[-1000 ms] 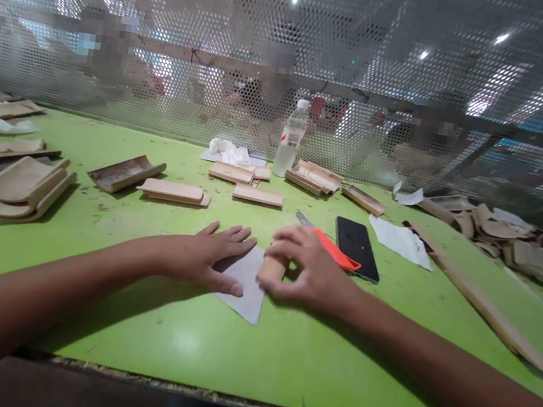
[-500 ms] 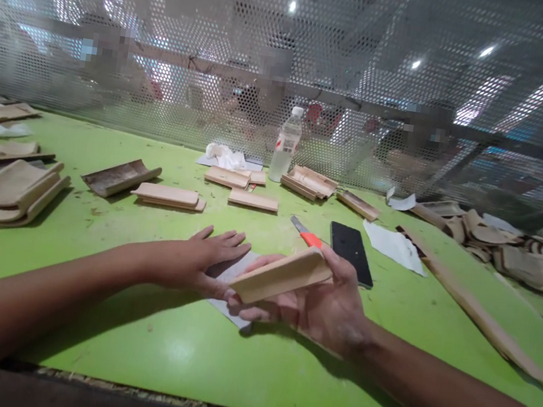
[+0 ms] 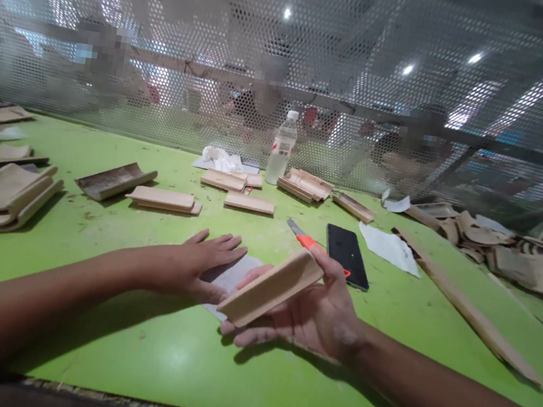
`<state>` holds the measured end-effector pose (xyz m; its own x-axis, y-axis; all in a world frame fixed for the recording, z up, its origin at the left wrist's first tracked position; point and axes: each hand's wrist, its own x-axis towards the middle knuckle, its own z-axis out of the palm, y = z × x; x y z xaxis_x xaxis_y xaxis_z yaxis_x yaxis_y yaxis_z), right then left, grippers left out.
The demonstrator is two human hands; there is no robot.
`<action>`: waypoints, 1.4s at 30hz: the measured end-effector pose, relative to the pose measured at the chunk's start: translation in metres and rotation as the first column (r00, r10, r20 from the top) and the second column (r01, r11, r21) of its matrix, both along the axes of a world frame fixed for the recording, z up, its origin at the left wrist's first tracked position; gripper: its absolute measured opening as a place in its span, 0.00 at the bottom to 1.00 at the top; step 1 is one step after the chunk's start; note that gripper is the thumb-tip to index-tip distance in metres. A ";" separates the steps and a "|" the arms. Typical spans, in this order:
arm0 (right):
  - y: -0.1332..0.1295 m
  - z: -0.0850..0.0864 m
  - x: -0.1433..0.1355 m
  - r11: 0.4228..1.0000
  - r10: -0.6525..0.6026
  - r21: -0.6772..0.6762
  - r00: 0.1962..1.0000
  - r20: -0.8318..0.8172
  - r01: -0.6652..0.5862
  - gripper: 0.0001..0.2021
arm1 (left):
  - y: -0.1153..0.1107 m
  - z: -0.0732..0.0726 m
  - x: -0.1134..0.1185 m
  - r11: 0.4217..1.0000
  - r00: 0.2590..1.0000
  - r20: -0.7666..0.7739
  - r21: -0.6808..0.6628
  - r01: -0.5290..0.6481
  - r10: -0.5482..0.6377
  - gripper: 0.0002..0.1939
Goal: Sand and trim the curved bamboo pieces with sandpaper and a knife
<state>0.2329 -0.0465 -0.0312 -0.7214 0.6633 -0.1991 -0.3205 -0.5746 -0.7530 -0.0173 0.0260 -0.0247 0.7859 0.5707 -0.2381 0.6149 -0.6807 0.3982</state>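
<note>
A curved, light wooden piece point(image 3: 269, 289) lies tilted in my right hand point(image 3: 321, 311), thumb at its upper end and fingers beneath it. My left hand point(image 3: 207, 265) rests palm down with its fingers spread, partly over a grey-white sheet point(image 3: 236, 276) on the green table. The left thumb is close to the lower end of the piece. Just beyond my right hand are a knife with an orange handle point(image 3: 307, 241) and a black phone point(image 3: 346, 256).
A water bottle point(image 3: 282, 149) stands near the perforated screen point(image 3: 196, 51). Curved wooden pieces point(image 3: 163, 199) lie across the table point(image 3: 130, 345), with stacks at left point(image 3: 4, 196) and a heap at right point(image 3: 527, 256). A long strip point(image 3: 469, 305) lies at right. People are blurred behind the screen.
My right hand has tilted the wooden piece more steeply, and its lower end has come away from my left thumb. My left hand stays flat on the sheet. The view has shifted slightly.
</note>
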 end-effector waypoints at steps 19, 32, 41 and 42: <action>0.018 0.015 0.015 0.775 -0.242 0.632 0.917 0.316 -0.013 0.36 | -0.002 0.003 0.003 0.999 1.000 -0.017 -0.042 -0.027 0.026 0.48; 0.055 -0.002 0.003 0.152 -0.681 0.791 0.517 0.518 -0.593 0.23 | -0.003 0.006 0.006 0.999 0.993 -0.121 -0.040 -0.005 0.000 0.56; 0.063 0.006 -0.013 0.097 -0.731 0.688 0.418 0.540 -0.719 0.24 | -0.003 0.002 0.005 0.998 0.994 -0.102 -0.053 -0.040 0.034 0.60; 0.061 0.004 -0.014 0.101 -0.739 0.703 0.420 0.527 -0.704 0.25 | -0.003 0.001 0.005 0.997 0.994 -0.098 -0.055 -0.046 0.040 0.61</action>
